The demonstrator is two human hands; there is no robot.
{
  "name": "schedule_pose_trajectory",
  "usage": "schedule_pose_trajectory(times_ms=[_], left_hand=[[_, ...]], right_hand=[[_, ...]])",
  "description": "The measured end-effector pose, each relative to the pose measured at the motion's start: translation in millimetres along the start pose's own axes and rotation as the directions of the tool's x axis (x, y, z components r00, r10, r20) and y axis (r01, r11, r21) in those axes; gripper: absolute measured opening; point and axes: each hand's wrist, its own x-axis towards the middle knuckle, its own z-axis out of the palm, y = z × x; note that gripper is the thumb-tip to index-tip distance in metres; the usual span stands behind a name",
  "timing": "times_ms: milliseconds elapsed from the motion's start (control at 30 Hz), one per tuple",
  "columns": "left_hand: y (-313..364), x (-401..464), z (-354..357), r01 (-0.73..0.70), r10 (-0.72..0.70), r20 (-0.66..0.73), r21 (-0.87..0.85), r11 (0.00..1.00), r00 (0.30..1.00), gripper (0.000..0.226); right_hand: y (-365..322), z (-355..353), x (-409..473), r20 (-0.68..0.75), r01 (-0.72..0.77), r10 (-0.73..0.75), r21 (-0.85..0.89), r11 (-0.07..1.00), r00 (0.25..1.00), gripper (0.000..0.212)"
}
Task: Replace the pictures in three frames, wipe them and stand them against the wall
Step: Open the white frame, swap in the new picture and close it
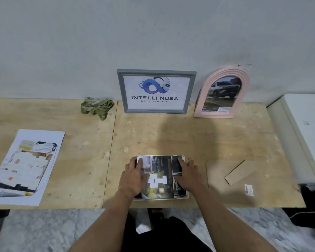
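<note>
Plywood tabletop (171, 135) set against a pale grey wall (153, 33), seen from above. Near the front edge lies a white frame (186, 195), flat, with a dark collage picture (160, 171) laid in it; small white paper pieces sit at the picture's centre. Left hand (135, 177) and right hand (186, 175) both rest palm-down on the picture, fingers spread and flat, pressing rather than grasping. Against the wall stand two frames: a grey rectangular frame (121, 91) whose print reads "INTELLI NUSA" above "DATA SERVICE" beneath a blue loop logo, and, to its right and apart from it, a pink arched frame (244, 84) holding a photograph of a vehicle with a block of text too small to read. A crumpled green cloth (96, 106) lies left of the grey frame, close to the wall. At far left a printed sheet (25, 166) lies flat; its writing is illegible. Right of the hands lies a brown backing board (225, 179) with a folded stand and a small white label (248, 190), unreadable.
</note>
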Motion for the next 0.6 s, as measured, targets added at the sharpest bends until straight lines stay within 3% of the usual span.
schedule_pose_trajectory(times_ms=[333, 600], left_hand=[[11.2, 9.0, -8.5, 0.036, -0.043, 0.090, 0.080, 0.996, 0.995, 0.069], [16.4, 13.6, -8.2, 0.066, -0.071, 0.042, 0.109, 0.992, 0.997, 0.061]], right_hand=[[-3.2, -1.7, 2.6, 0.001, 0.008, -0.008, -0.083, 0.997, 1.000, 0.073], [-10.8, -11.3, 5.4, 0.035, -0.018, 0.018, -0.022, 1.000, 0.999, 0.066]])
